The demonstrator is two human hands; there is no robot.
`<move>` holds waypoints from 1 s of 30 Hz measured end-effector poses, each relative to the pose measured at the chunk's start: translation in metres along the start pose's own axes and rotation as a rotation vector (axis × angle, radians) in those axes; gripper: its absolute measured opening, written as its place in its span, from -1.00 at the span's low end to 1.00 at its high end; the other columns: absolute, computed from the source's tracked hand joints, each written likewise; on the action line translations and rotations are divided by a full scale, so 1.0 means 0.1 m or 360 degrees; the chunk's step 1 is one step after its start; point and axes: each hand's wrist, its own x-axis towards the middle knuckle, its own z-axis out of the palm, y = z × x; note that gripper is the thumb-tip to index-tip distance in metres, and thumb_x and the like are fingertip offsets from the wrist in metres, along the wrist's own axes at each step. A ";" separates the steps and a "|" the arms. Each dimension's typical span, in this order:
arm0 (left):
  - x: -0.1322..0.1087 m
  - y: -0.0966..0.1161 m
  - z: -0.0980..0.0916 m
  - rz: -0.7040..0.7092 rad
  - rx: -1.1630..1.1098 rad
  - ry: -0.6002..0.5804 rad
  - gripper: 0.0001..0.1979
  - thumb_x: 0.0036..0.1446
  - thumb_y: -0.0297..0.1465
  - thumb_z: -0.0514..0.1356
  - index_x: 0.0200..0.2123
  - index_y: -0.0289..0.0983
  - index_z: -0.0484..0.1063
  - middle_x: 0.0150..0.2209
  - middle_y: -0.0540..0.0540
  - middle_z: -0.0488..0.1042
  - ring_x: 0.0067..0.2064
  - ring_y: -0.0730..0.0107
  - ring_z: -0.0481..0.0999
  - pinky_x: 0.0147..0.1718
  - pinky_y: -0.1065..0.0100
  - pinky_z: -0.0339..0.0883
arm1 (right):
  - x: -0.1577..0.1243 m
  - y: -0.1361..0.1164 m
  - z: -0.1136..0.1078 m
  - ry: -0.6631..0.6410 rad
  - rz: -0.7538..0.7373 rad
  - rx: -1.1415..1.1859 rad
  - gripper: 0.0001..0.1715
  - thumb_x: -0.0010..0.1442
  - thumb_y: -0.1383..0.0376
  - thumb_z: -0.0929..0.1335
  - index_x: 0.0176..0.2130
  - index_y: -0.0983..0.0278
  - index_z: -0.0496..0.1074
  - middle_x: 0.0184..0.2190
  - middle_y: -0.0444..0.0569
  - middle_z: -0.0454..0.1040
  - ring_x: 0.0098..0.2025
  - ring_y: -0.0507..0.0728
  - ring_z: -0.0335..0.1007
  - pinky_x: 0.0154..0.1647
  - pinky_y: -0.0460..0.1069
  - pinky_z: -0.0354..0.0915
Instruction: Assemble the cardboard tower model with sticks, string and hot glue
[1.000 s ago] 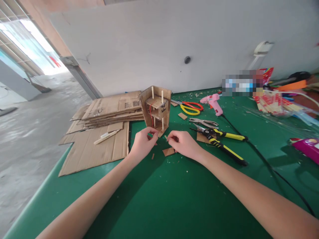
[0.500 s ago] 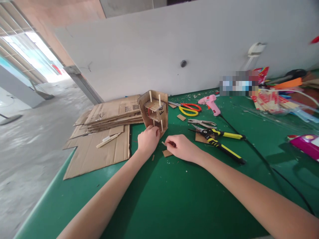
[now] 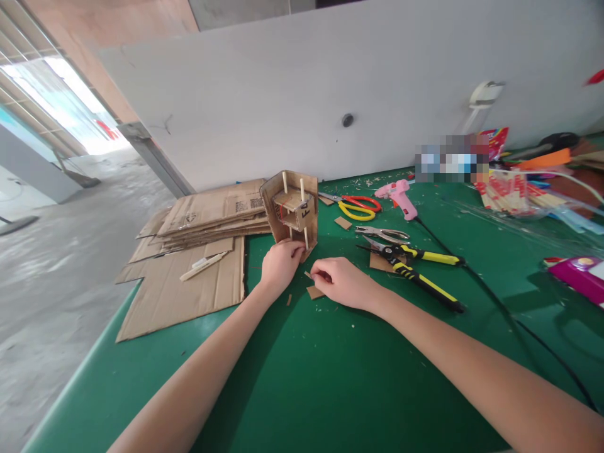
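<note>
A small cardboard model (image 3: 309,207) with shelves and pale wooden sticks stands upright on the green table. My left hand (image 3: 280,267) is at its lower front, fingers closed on the base; the fingertips are partly hidden. Just to the right and nearer, my right hand (image 3: 342,281) is closed in a pinch on a thin strip of cardboard (image 3: 307,275), whose end pokes out to the left. Under those fingers lies a small cardboard piece (image 3: 315,292), and a narrow scrap (image 3: 289,300) lies between the two forearms.
Left of the model are stacked cardboard sheets (image 3: 212,214) with a utility knife (image 3: 202,267) on them. To the right lie scissors (image 3: 358,207), a pink glue gun (image 3: 399,196) with a black cord, silver pliers (image 3: 384,235) and yellow-black pliers (image 3: 425,270). Behind rises a white wall (image 3: 264,100).
Both hands stay almost in place. My right hand has shifted very slightly left with the strip, and the view has moved a little.
</note>
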 end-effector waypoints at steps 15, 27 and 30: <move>-0.06 0.01 -0.10 0.0057 0.0024 -0.0173 -0.71 0.19 -0.41 0.10 -0.17 -0.11 0.63 -0.13 -0.09 0.62 -0.19 0.22 0.57 -0.25 0.33 0.38 | 0.01 0.01 0.00 -0.0017 -0.0029 -0.0090 -0.83 0.22 0.38 0.24 -0.39 0.26 0.38 -0.45 -0.11 0.42 -0.42 0.02 0.25 -0.39 -0.06 0.11; -0.10 -0.10 -0.05 0.0172 -0.0041 -0.0067 -0.73 0.23 -0.43 0.10 -0.14 -0.21 0.60 -0.23 -0.09 0.58 -0.28 0.36 0.55 -0.27 0.41 0.37 | 0.02 -0.03 -0.05 0.0058 0.0083 -0.0535 -0.79 0.24 0.37 0.23 -0.42 0.28 0.37 -0.40 0.04 0.46 -0.42 0.09 0.30 -0.44 0.01 -0.04; -0.13 -0.06 -0.07 0.0199 0.0010 -0.0089 -0.73 0.25 -0.41 0.09 -0.14 -0.20 0.60 -0.20 -0.09 0.57 -0.22 0.31 0.56 -0.24 0.39 0.37 | 0.07 -0.01 -0.09 0.0064 0.0116 -0.0612 -0.76 0.28 0.31 0.21 -0.34 0.29 0.42 -0.35 0.08 0.48 -0.42 0.13 0.34 -0.45 0.02 -0.05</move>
